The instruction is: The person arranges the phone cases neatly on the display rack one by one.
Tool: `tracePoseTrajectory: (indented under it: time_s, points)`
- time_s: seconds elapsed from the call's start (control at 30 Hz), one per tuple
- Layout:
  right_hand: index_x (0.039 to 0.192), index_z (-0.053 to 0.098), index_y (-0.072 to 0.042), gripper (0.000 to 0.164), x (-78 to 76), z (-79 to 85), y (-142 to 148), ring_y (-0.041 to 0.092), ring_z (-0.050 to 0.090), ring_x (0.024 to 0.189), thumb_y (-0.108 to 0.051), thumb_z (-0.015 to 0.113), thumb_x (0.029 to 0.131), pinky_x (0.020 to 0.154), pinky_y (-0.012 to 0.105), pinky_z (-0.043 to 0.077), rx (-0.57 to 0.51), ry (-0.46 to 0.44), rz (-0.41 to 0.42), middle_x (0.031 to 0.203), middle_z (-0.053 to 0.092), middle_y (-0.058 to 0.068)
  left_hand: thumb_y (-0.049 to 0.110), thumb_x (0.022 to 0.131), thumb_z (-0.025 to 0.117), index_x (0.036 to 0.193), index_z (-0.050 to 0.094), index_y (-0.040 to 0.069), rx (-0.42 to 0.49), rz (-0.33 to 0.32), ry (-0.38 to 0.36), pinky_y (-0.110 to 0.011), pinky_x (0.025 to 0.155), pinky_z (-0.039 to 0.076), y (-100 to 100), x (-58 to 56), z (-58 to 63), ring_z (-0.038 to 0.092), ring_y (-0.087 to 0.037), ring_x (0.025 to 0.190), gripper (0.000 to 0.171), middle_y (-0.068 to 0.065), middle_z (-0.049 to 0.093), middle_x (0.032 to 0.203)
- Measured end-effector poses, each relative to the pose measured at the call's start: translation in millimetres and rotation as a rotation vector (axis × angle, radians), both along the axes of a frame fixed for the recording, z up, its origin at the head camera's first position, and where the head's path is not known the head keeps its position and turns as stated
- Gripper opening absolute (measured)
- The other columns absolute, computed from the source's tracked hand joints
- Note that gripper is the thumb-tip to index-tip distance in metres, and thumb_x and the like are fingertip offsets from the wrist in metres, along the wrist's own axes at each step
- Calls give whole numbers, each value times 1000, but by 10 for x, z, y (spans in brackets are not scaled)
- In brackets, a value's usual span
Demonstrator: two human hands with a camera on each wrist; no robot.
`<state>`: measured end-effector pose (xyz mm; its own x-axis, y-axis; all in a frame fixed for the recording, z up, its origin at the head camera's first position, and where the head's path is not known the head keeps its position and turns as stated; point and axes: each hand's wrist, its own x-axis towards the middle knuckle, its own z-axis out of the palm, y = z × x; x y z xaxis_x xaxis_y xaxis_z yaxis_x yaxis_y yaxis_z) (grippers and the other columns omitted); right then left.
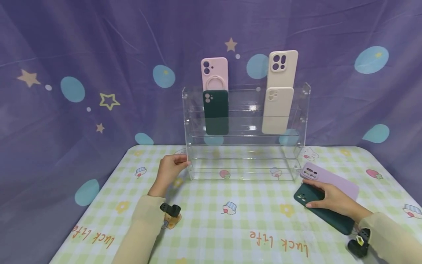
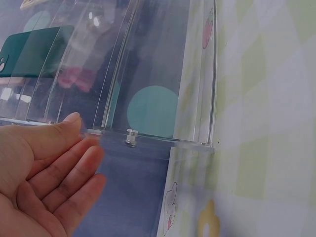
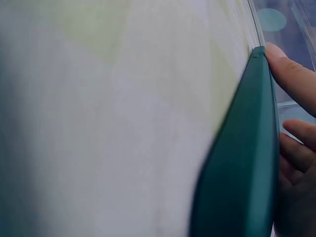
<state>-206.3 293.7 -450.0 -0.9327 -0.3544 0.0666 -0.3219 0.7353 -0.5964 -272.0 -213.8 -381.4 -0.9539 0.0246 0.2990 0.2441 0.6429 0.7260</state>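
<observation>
Of the six cases in sight, four stand in the clear rack (image 1: pixel 244 159), which is set near the table's (image 1: pixel 197 234) far edge. At the rack's left end the pink case (image 1: pixel 217 73) stands on an upper tier, with a second green case (image 1: pixel 216 114) in front and lower. Towards its right end the upper cream case (image 1: pixel 285 77) stands behind the lower cream case (image 1: pixel 278 113). Those four look settled, so by count the larger part seems done

What is left lies between the rack's front right corner and the table's right edge: the green case (image 1: pixel 329 217) and the lilac case (image 1: pixel 343 184), both outside the rack. The green one is nearer the table's near edge; the lilac one lies just beyond it, partly hidden by the hand

The right hand (image 1: pixel 334 198) is partly closed over the green case, thumb and fingers gripping it across near its camera end. Whether the case is fully clear of the table I cannot tell. The left hand (image 1: pixel 171 169) pinches the rack's left side panel lightly between thumb and forefinger, low down, its other fingers loosely bent, and holds no case
</observation>
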Motion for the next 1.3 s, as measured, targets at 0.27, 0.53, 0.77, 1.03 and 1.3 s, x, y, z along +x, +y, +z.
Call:
tracePoseTrajectory:
  time_s: [0.27,0.53,0.77,1.03,1.3]
  points:
    - [138,45,-2,89,29,17,-29,44,44,121,-46,79,69,91,50,45,5,31,19,138,44,26,11,82,73,100,71,-2,5,-7,2,-37,77,55,-6,-1,2,69,-27,85,22,-15,72,95]
    - [136,45,2,86,60,79,-116,50,40,120,-37,82,69,87,64,40,26,151,44,133,43,29,10,83,73,101,71,-3,16,-6,-3,-37,77,55,-8,12,5,69,-27,85,22,-16,71,96]
    - [131,52,2,62,84,125,-140,45,50,115,-25,76,80,85,55,46,16,216,-22,129,54,26,11,82,73,100,71,-3,9,-6,4,-38,76,55,-12,10,-2,69,-27,84,23,-15,72,94]
    - [114,67,1,28,85,252,-99,-6,58,79,-14,65,89,59,21,50,-57,224,-121,107,67,21,10,82,73,101,70,-4,9,-9,2,-38,77,55,-6,1,-18,69,-27,84,23,-15,72,94]
    - [115,65,4,32,91,411,-63,-9,59,82,-17,63,91,62,19,52,-149,63,-137,110,66,23,10,82,73,100,71,-3,16,-1,-2,-37,76,55,-3,4,-10,69,-27,84,22,-15,72,94]
